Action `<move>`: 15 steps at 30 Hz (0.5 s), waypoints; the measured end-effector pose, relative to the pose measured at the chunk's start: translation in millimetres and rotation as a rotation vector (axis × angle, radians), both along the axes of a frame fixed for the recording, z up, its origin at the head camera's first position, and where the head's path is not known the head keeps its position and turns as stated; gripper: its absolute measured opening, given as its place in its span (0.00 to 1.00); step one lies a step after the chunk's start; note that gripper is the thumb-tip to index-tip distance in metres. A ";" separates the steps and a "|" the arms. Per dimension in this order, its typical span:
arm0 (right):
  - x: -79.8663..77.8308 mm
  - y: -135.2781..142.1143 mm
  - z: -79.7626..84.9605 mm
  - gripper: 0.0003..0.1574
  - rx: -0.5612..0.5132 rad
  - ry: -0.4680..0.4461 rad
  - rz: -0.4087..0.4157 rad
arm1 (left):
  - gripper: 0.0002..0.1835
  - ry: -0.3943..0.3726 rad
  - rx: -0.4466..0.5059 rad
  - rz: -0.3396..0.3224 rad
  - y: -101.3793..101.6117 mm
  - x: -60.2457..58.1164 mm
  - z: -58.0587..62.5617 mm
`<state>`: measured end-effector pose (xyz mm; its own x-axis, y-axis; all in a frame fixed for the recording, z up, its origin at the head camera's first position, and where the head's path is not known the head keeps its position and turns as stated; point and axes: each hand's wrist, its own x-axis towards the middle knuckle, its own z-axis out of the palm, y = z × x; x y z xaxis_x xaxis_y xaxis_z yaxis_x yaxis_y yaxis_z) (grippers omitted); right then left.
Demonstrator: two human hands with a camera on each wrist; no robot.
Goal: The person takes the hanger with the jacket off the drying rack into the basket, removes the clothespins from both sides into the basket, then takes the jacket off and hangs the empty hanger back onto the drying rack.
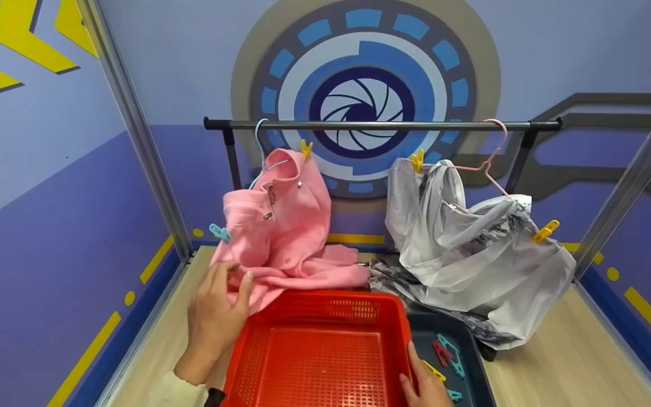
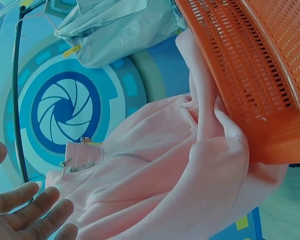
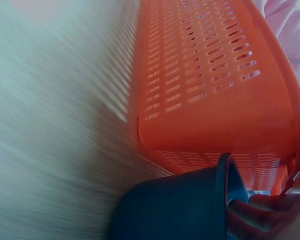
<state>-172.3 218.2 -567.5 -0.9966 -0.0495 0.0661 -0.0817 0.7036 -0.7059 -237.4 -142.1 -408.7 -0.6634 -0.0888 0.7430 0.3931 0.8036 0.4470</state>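
My left hand, fingers spread and loosely bent, is beside the lower left of a pink zip jacket; its fingertips overlap the fabric in the head view. The jacket hangs from a light blue hanger, with a yellow clothespin and a light blue clothespin at its shoulders. Its lower part drapes to the far rim of a red plastic basket. My right hand grips the basket's right rim, thumb on the inner side. In the right wrist view its fingers reach between basket and tray.
A dark blue tray right of the basket holds several clothespins. A grey-white jacket hangs from a pink hanger, with yellow clothespins on it. Both hangers hook over a black rail; metal posts flank the area.
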 end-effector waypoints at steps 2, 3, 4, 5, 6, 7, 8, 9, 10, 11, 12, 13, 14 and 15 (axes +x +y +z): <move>0.0 0.6 0.2 0.42 -0.012 -0.015 -0.001 | 0.13 0.005 0.011 0.005 -2.2 -0.4 0.9; 0.1 1.0 -0.1 0.42 -0.013 -0.013 0.001 | 0.12 0.011 0.013 0.008 -3.3 -0.6 1.2; 0.2 1.1 -0.3 0.42 -0.012 -0.009 0.002 | 0.12 0.018 0.016 0.010 -4.3 -0.8 1.6; 0.3 1.0 -0.8 0.41 -0.011 -0.003 0.005 | 0.12 0.023 0.019 0.011 -5.4 -1.0 1.8; 0.3 1.2 -1.2 0.41 -0.006 0.005 0.013 | 0.12 0.027 0.021 0.013 -6.6 -1.3 1.7; 0.2 1.3 -1.6 0.41 -0.003 0.011 0.021 | 0.12 0.031 0.024 0.015 -8.0 -1.7 1.7; 0.1 1.5 -1.9 0.41 0.000 0.016 0.029 | 0.12 0.035 0.025 0.019 -9.3 -1.8 1.7; 0.0 1.7 -2.0 0.41 0.004 0.024 0.036 | 0.12 0.041 0.028 0.022 -10.7 -2.0 1.5; -0.2 1.8 -2.1 0.41 0.008 0.030 0.041 | 0.12 0.045 0.031 0.024 -12.0 -2.4 1.4; -0.4 2.0 -2.1 0.42 0.008 0.026 0.045 | 0.12 0.047 0.033 0.026 -13.2 -2.7 1.3; -0.6 2.1 -1.8 0.42 0.008 0.025 0.048 | 0.12 0.051 0.036 0.028 -14.5 -3.1 1.0; -0.9 2.1 -1.7 0.42 0.007 0.023 0.049 | 0.11 0.054 0.038 0.030 -15.7 -3.5 1.0; -1.3 2.0 -1.6 0.42 0.008 0.023 0.049 | 0.11 0.058 0.042 0.032 -16.8 -4.0 0.9; -1.7 1.8 -1.7 0.42 0.012 0.027 0.048 | 0.11 0.061 0.045 0.035 -18.0 -4.5 0.7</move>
